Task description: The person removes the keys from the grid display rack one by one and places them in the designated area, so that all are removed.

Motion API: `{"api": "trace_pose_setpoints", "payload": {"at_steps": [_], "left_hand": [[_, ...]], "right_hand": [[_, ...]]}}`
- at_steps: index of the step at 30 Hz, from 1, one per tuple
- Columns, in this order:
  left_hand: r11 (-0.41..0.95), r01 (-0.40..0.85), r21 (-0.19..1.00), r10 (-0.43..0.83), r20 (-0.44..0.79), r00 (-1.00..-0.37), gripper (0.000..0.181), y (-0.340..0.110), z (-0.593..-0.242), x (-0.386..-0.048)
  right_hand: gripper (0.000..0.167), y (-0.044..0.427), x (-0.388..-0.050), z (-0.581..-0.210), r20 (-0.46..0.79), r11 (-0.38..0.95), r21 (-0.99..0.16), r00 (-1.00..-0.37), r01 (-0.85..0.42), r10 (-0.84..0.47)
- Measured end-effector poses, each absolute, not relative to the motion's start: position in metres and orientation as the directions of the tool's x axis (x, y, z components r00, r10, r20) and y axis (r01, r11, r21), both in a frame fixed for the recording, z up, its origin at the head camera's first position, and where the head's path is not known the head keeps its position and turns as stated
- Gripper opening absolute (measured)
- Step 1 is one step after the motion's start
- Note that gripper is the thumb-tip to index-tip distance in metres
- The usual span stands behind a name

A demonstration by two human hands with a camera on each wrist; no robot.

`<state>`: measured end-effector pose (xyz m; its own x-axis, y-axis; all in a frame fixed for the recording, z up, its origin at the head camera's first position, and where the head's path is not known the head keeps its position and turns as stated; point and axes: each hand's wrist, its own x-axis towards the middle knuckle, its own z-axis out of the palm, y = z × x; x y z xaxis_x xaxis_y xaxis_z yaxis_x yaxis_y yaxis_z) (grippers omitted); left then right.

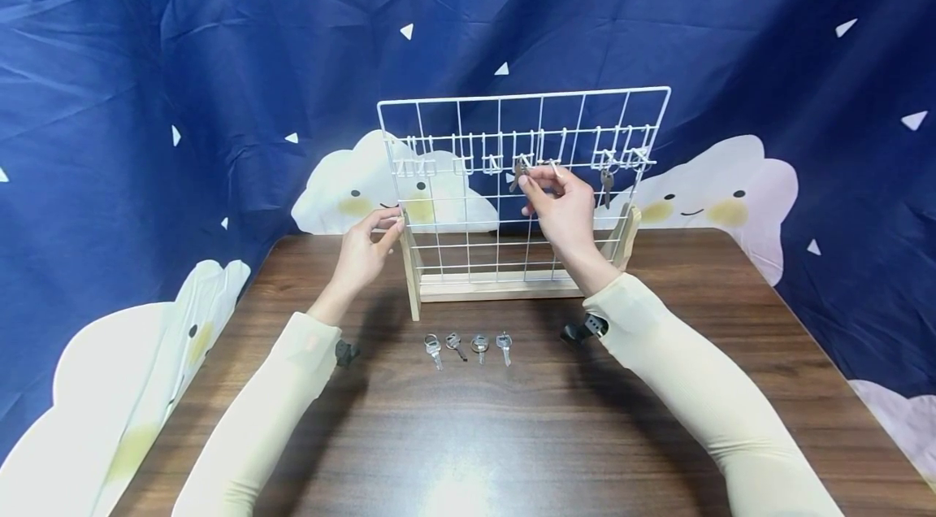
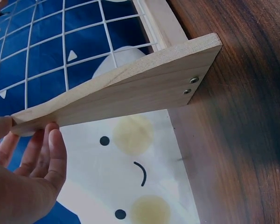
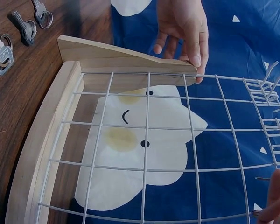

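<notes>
My right hand [image 1: 569,210] pinches a key [image 1: 517,175] by one of the hooks near the middle of a white wire grid rack [image 1: 468,198]. Fingers hide part of that key, so I cannot tell whether its ring is on the hook. My left hand [image 1: 363,251] grips the top of the rack's left wooden side support [image 2: 126,91], thumb on one face and fingers on the other. Another key [image 1: 607,188] hangs from a hook on the right part of the grid. In the right wrist view, only the fingertips of the right hand show at the lower right corner.
Several keys with rings [image 1: 479,348] lie in a row on the brown wooden table [image 1: 366,436] before the rack. White hooks [image 1: 462,166] line an upper bar of the grid. A blue cloth [image 1: 278,54] with clouds hangs behind. Each wrist wears a black strap [image 1: 585,328].
</notes>
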<state>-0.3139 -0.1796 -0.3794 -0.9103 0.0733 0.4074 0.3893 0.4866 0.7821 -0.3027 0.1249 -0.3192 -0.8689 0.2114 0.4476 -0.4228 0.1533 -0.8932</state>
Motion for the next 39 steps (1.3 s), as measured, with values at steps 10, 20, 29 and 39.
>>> {"api": "trace_pose_setpoints", "payload": {"at_steps": [10,20,29,39], "left_hand": [[0.493,0.378,0.784,0.068,0.399,-0.915,0.033,-0.179,-0.379,-0.313],[0.501,0.372,0.781,0.066,0.394,-0.917,0.033,-0.179,-0.378,-0.313],[0.494,0.377,0.783,0.069,0.397,-0.915,0.033,-0.179,-0.378,-0.313],[0.487,0.382,0.786,0.068,0.401,-0.913,0.033,-0.18,-0.379,-0.313]], "right_hand": [[0.022,0.12,-0.303,-0.324,0.479,0.068,-0.875,-0.839,-0.479,0.259],[0.017,0.122,-0.289,-0.321,0.494,0.052,-0.865,-0.828,-0.499,0.266],[0.016,0.125,-0.28,-0.325,0.534,0.086,-0.842,-0.801,-0.533,0.271],[0.018,0.127,-0.274,-0.328,0.622,0.078,-0.778,-0.745,-0.624,0.243]]}}
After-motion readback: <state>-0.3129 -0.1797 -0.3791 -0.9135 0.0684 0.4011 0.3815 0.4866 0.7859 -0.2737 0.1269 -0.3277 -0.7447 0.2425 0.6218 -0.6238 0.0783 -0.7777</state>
